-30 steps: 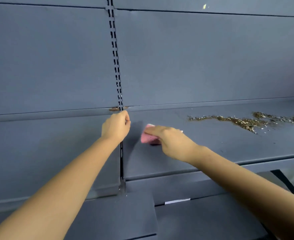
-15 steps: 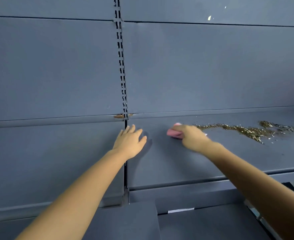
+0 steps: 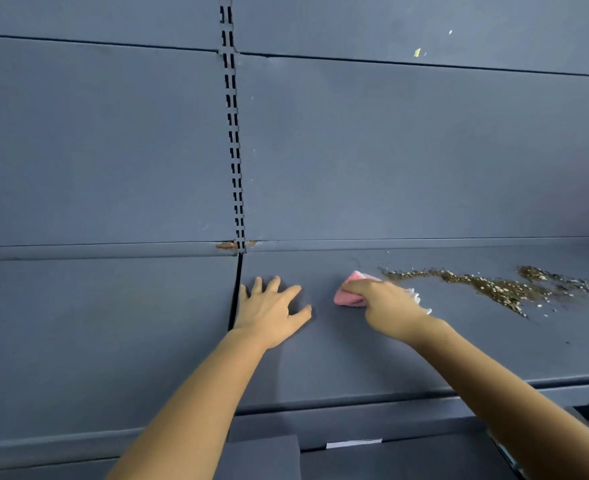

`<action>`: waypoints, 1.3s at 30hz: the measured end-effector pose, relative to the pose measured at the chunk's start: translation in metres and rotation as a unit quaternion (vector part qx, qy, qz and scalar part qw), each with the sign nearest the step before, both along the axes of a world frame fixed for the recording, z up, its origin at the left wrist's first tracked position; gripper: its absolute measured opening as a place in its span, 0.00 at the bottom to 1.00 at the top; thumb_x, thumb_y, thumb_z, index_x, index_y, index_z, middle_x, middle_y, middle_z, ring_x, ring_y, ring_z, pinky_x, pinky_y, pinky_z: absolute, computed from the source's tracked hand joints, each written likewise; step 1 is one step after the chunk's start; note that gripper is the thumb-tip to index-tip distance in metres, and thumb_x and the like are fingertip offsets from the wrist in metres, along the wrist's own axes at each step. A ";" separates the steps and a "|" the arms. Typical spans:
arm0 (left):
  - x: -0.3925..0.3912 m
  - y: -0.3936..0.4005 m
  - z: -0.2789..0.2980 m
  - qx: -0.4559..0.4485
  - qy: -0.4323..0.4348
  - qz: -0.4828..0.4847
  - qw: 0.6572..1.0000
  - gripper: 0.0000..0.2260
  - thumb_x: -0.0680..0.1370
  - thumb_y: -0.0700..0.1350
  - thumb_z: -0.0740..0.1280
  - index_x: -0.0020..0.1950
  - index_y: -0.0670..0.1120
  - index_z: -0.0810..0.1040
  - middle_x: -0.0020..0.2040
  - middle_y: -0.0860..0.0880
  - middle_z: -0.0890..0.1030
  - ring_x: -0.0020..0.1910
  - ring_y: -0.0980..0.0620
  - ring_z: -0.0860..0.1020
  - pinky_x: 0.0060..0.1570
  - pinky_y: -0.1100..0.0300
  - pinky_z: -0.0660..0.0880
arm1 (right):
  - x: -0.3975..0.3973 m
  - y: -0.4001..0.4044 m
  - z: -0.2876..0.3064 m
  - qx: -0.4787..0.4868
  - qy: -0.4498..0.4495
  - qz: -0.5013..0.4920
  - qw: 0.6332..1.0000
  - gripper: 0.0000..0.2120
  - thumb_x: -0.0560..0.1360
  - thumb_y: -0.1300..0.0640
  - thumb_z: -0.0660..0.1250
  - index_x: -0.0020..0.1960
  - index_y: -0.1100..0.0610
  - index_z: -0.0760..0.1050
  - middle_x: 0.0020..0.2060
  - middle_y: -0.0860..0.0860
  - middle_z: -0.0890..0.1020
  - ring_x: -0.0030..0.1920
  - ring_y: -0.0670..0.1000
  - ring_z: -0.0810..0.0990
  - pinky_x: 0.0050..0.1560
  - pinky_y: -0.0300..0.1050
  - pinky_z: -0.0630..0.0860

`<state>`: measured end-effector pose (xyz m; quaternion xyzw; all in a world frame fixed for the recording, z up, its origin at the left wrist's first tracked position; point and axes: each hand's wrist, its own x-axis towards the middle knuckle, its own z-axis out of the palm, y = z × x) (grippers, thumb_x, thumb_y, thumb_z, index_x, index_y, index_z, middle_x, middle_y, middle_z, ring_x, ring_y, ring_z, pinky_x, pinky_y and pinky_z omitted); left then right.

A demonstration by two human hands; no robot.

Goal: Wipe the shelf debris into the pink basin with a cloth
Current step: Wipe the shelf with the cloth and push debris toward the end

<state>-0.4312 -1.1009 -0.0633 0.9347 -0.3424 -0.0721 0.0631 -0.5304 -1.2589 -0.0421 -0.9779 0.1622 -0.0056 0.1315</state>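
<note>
Debris (image 3: 487,284), brownish flakes and crumbs, lies scattered across the grey shelf (image 3: 355,358) toward 3 o'clock, its near end just beside the pink cloth (image 3: 348,296). The right hand (image 3: 386,306) is clenched on that cloth against the shelf. At 9 o'clock of it, well apart, the left hand (image 3: 272,311) rests flat with fingers spread.

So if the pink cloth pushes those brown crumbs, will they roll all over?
Probably they scatter a bit. The debris is many tiny loose bits already strewn along the shelf, so it likely slides easily and looks light. The cloth, bunched under the right hand, looks soft, so some specks may slip past.
</note>
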 end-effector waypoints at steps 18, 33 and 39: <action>0.001 -0.003 -0.002 -0.008 -0.005 0.012 1.000 0.22 0.80 0.58 0.52 0.74 0.58 0.59 0.78 0.50 0.54 0.78 0.43 0.49 0.75 0.44 0.47 | 0.009 -0.065 0.013 -0.020 -0.020 -0.079 0.996 0.23 0.70 0.73 0.54 0.43 0.45 0.74 0.52 0.52 0.76 0.51 0.59 0.74 0.50 0.41 0.68; 0.000 -0.004 -0.002 0.010 -0.005 0.018 1.000 0.23 0.80 0.58 0.51 0.75 0.59 0.56 0.79 0.51 0.52 0.78 0.44 0.48 0.76 0.46 0.46 | 0.054 -0.103 -0.009 -0.056 -0.029 -0.117 0.991 0.23 0.74 0.69 0.55 0.64 0.52 0.73 0.66 0.56 0.72 0.67 0.58 0.71 0.66 0.50 0.68; 0.000 -0.004 -0.001 0.005 -0.006 0.016 1.000 0.23 0.80 0.58 0.51 0.75 0.58 0.57 0.79 0.50 0.53 0.78 0.44 0.49 0.76 0.44 0.46 | 0.024 -0.143 0.017 -0.014 0.012 -0.159 0.987 0.17 0.74 0.66 0.55 0.30 0.50 0.66 0.46 0.57 0.75 0.43 0.55 0.67 0.36 0.43 0.65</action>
